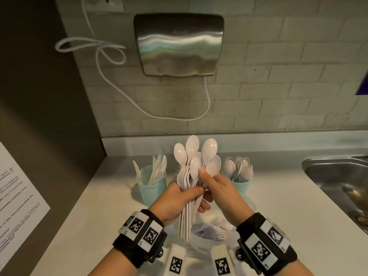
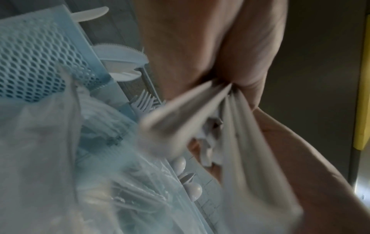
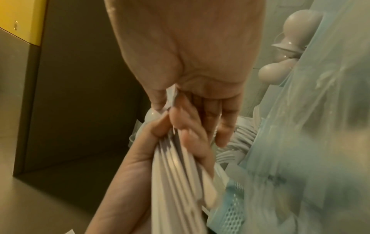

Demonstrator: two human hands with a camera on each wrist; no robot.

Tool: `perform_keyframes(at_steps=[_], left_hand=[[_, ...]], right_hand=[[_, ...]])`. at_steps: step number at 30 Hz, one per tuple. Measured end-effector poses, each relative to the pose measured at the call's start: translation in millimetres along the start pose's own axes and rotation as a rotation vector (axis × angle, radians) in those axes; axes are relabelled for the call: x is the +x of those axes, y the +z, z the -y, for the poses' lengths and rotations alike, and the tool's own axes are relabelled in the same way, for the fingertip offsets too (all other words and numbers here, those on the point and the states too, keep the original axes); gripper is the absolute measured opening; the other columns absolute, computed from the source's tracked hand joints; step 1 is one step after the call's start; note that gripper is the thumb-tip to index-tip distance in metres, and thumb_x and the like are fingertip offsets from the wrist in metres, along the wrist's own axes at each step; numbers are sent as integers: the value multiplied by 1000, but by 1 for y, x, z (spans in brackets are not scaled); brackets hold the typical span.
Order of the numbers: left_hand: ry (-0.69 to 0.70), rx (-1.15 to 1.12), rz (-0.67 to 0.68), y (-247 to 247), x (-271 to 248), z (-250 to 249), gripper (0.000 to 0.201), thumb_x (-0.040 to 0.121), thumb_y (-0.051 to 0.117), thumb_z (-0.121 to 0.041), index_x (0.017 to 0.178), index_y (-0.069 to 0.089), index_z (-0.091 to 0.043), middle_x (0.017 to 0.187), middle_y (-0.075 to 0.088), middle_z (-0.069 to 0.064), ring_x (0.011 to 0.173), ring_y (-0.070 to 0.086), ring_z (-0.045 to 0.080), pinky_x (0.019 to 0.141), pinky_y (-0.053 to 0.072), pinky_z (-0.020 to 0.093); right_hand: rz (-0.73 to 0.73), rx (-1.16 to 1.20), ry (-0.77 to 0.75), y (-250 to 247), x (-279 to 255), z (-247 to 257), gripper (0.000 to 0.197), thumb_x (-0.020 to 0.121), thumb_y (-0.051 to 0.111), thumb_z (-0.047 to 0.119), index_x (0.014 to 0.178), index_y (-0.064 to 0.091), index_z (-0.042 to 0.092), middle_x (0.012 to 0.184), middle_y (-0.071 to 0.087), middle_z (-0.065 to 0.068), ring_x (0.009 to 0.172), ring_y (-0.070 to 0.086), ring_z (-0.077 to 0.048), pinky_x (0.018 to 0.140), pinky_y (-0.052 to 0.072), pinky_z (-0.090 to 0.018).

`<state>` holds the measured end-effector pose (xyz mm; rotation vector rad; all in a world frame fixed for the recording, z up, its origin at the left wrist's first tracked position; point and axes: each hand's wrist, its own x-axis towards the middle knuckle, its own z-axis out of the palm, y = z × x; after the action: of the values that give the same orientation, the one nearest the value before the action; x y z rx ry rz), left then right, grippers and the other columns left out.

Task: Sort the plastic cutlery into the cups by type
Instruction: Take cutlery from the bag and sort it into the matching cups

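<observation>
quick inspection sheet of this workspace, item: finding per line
surface: pale countertop, steel sink at right
job's things: mixed bundle of spoons and forks held up; knife cup on the left, spoon cup on the right; a third cup mostly hidden behind the bundle
clutter: clear bag of cutlery near the wrists
grippers: left hand grips the bundle; right hand pinches a spoon in it
cables: white cord looped on the wall
surroundings: steel hand dryer, tiled wall, paper notice
</observation>
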<state>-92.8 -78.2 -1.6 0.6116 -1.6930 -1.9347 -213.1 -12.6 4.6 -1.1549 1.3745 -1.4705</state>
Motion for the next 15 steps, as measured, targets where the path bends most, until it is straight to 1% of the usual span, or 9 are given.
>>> perform_keyframes(at_steps=[2,4,7,11,13,15], left_hand=[[-4,-20,-3,2,0,-1,15,92,48,1,96,62,-4,66,68,9,58,66,19,58,57,28],[-7,-42,0,3,0,-1,16,92,49,1,99,61,-4,68,68,11,61,67,22,59,57,29],[-6,-68,6,4,0,-2,17,92,50,-2,103,62,-8,75,70,10,67,68,24,62,57,31],[-6,-94,-7,7,1,2,19,92,50,-3,104,63,-12,80,72,9,72,69,25,66,57,33],[-10,-91,-15,10,2,4,20,93,50,-4,103,63,-14,79,72,9,71,70,25,65,58,33],[-8,-79,-14,11,3,5,21,93,50,-4,104,63,-15,80,73,7,72,71,25,67,59,33]], right_hand=[[42,13,25,5,0,-1,59,94,41,47,99,58,-9,56,50,-13,41,40,-15,41,33,-23],[48,27,49,6,1,-3,64,91,41,51,96,58,-11,54,48,-11,41,39,-15,40,32,-22],[0,66,57,5,2,-3,57,90,44,49,93,61,-6,55,48,-12,40,40,-16,37,32,-23],[-78,110,81,3,4,-5,45,96,45,40,101,64,-1,64,53,-17,42,46,-17,36,31,-22],[-102,111,101,1,5,-7,43,97,44,38,101,64,0,65,56,-17,43,47,-18,36,31,-21],[-131,111,103,-1,5,-8,41,98,43,36,101,65,1,72,58,-24,48,51,-22,36,33,-21]])
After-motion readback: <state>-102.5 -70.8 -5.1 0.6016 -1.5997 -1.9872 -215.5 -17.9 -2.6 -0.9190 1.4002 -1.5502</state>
